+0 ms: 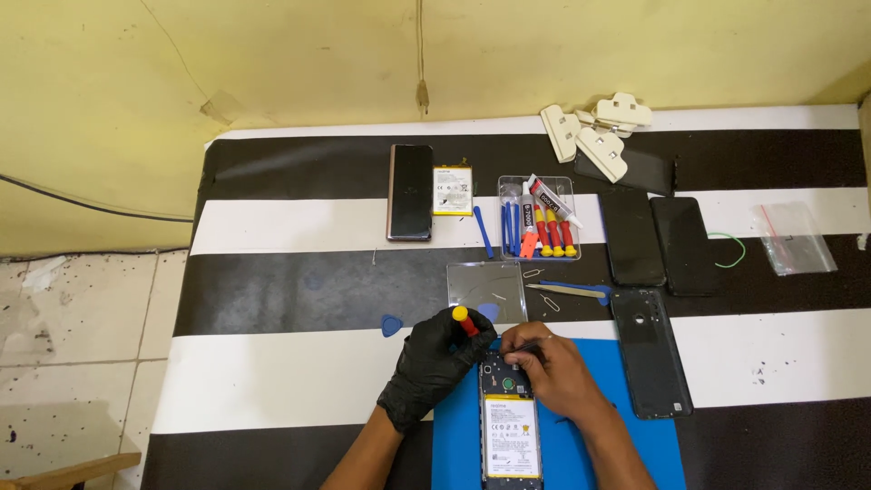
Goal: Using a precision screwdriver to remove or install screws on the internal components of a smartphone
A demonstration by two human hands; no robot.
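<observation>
A yellow wall stands behind the table, its paint cracked and peeling in places. A dark cable runs across its lower left part. The table top is covered in broad black and white stripes. To the left lies a pale tiled floor, stained and speckled. The light is even and soft.

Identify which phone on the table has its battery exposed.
The opened phone on the blue mat under both hands; the others lie closed or as empty shells.
</observation>
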